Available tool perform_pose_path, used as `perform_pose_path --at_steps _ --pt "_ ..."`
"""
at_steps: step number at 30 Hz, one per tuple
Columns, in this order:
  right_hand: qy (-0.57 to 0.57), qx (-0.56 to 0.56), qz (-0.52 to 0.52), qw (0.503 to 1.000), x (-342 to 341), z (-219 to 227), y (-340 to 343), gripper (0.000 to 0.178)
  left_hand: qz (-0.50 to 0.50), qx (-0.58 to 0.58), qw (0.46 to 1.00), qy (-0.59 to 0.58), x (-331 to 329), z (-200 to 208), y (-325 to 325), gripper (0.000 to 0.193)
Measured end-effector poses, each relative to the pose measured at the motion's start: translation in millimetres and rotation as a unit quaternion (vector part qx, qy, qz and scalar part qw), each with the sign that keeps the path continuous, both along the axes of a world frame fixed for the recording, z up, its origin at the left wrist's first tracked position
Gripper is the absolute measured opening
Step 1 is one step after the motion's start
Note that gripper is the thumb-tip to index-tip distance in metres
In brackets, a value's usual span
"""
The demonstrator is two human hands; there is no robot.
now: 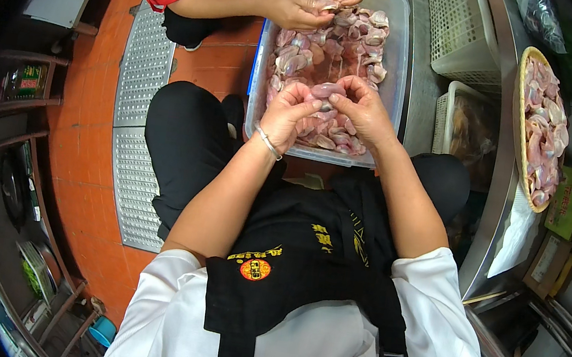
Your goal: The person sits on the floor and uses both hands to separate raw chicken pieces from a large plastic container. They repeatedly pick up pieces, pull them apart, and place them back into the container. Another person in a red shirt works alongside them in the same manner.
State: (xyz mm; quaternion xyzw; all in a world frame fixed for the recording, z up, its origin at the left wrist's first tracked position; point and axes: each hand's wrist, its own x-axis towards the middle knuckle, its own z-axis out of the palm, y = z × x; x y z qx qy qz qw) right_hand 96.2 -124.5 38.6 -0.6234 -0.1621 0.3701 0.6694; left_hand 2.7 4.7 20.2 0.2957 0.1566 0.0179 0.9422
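A piece of raw pinkish-purple meat, by its look a gizzard [327, 91], is held between both of my hands above a clear plastic tub [257, 96]. My left hand [285, 114], with a bangle at the wrist, pinches its left end between thumb and fingers. The thumb and fingers of my right hand [365, 113] close on its right end. Below lie many more raw gizzards [337, 138], heaped round the tub's sides with pinkish liquid in the middle. Across the tub, a co-worker's hands [303, 11] handle another gizzard over the far end.
A woven tray [522, 100] of raw meat rests on the right-hand counter. White perforated baskets [454, 28] stand below it, beside a metal ledge [419, 109]. Perforated metal plates [146, 68] lie on the orange tiled floor [82, 153]. Shelving [19, 114] lines the left.
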Motion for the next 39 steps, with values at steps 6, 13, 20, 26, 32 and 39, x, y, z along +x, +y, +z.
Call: perform_pose_path --at_steps 6,13,20,26,32,39 --pt "-0.041 0.004 -0.018 0.999 -7.2 5.9 7.7 0.013 0.017 -0.045 0.998 -0.041 0.9 -7.3 1.5 0.009" --pt "-0.051 0.003 -0.064 0.997 -14.0 1.4 9.1 0.01 -0.042 0.067 0.993 0.086 1.3 -8.7 5.0 0.008" --pt "-0.422 -0.116 -0.099 0.893 -32.3 4.9 15.1 0.013 0.108 0.203 0.971 0.06 3.1 -19.3 -6.4 0.013" --pt "-0.153 0.015 -0.159 0.975 -20.7 -16.6 16.0 0.007 0.005 0.127 0.989 0.076 3.4 -3.5 -6.6 0.011" --pt "0.054 0.065 -0.099 0.992 -10.0 -13.5 11.7 0.009 0.016 -0.066 0.997 -0.024 -2.3 8.5 -6.7 0.021" --pt "-0.208 0.022 -0.179 0.961 -8.3 -14.3 9.5 0.02 0.027 -0.042 0.999 -0.014 -2.5 4.0 1.2 0.021"
